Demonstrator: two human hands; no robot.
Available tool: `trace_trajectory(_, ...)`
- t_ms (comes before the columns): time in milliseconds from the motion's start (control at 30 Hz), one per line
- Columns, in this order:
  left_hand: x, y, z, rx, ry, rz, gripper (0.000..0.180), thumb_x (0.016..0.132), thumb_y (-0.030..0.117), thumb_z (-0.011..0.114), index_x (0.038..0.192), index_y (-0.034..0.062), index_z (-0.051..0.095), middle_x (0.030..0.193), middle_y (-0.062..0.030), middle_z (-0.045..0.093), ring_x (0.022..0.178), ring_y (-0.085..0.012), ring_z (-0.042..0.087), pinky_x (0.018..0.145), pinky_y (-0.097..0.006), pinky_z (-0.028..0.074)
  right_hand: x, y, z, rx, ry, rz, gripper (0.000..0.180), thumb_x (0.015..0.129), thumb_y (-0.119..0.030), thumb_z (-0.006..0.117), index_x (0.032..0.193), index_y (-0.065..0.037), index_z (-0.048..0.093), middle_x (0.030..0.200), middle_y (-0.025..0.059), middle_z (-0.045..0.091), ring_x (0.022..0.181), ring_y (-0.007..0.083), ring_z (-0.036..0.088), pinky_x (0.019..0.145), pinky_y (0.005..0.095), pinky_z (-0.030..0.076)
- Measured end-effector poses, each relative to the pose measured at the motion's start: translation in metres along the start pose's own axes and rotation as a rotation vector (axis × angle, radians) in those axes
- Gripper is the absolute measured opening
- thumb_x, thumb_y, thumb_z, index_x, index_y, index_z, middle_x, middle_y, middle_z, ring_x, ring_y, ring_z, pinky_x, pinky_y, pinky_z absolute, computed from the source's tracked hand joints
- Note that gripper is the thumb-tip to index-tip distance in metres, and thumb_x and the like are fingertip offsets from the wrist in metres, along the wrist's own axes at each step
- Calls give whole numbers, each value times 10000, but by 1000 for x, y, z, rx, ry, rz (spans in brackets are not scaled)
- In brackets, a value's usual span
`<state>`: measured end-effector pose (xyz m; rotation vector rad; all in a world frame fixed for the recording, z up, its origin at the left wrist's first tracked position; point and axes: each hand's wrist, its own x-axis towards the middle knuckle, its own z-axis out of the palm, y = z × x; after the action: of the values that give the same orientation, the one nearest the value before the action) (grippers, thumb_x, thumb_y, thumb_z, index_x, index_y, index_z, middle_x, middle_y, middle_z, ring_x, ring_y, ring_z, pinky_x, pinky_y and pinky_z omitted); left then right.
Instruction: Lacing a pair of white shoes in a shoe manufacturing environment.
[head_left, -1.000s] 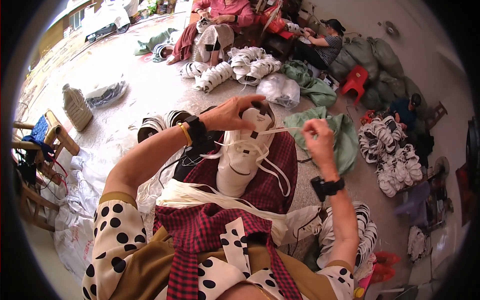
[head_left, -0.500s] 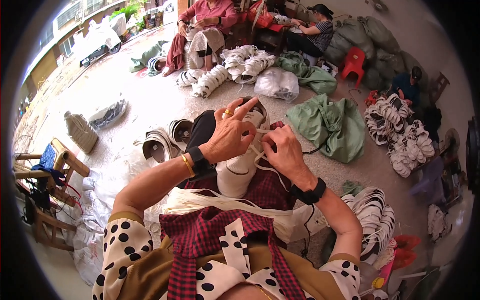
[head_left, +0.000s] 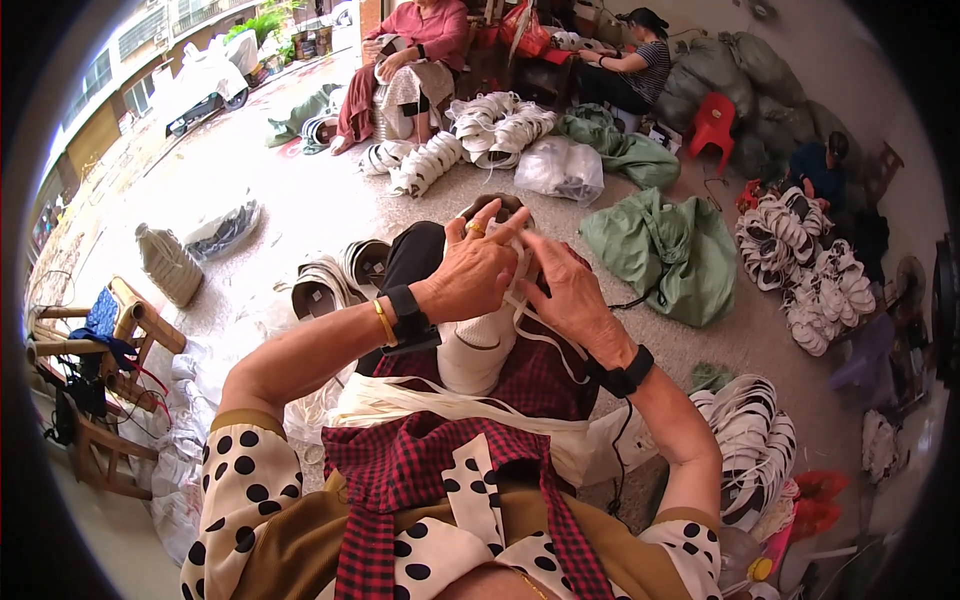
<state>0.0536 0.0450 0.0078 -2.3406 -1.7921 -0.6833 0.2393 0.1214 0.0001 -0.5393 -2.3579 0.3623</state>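
A white sneaker (head_left: 470,358) lies on my lap, toe toward me, over a red-and-black checked apron (head_left: 545,385). My left hand (head_left: 472,272) rests over its lace area, fingers reaching to the dark-lined opening and gripping the upper. Close beside it, my right hand (head_left: 570,290) has its index finger stretched to the eyelets, almost meeting the left fingertips. A cream shoelace (head_left: 545,338) runs from under the right hand and loops down the shoe's side; the fingers partly hide where it is gripped. A bundle of loose cream laces (head_left: 430,402) lies across my lap.
Brown-lined shoes (head_left: 322,287) stand left of my knees. A green sack (head_left: 665,250) lies ahead right, stacked white shoes (head_left: 745,445) by my right elbow. Bamboo chair (head_left: 130,320) at left. Beyond sit a person in pink (head_left: 430,35) and others, among shoe piles (head_left: 495,130).
My left fingers have come down onto the shoe's upper from a raised, curled pose. My right hand has straightened its index finger and moved toward the shoe's opening.
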Motion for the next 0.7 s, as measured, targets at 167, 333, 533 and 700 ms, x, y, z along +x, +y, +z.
trace_trajectory(167,-12,-31,-52,138,-90,-149,64,728,39,632,767,66,675,1588,-113,353,1479,-425,196,1032,-646,232,3,7,-8,-99,-93,-60,528,777,-121,754,1237,-15,519,1024,179,643,970,345,649,804,414,545)
trace_trajectory(333,-42,-71,-112,138,133,-144,111,747,-52,625,794,38,668,1613,-84,336,1480,-411,219,1043,-594,262,28,-3,-27,282,-142,225,377,831,-109,710,1168,-22,564,778,106,672,723,226,682,687,361,551)
trace_trajectory(533,-41,-50,-132,79,99,-132,63,788,2,666,823,49,688,1600,-74,361,1480,-405,236,1101,-618,230,73,-47,-7,369,-23,-23,215,955,-161,631,1092,3,650,888,38,692,801,99,627,720,280,512)
trace_trajectory(700,-29,-43,-134,-5,181,21,36,814,59,678,843,55,699,1546,-86,444,1450,-392,315,1110,-615,256,87,-62,2,562,-212,5,241,940,-209,652,961,23,717,825,99,717,742,129,648,713,282,516)
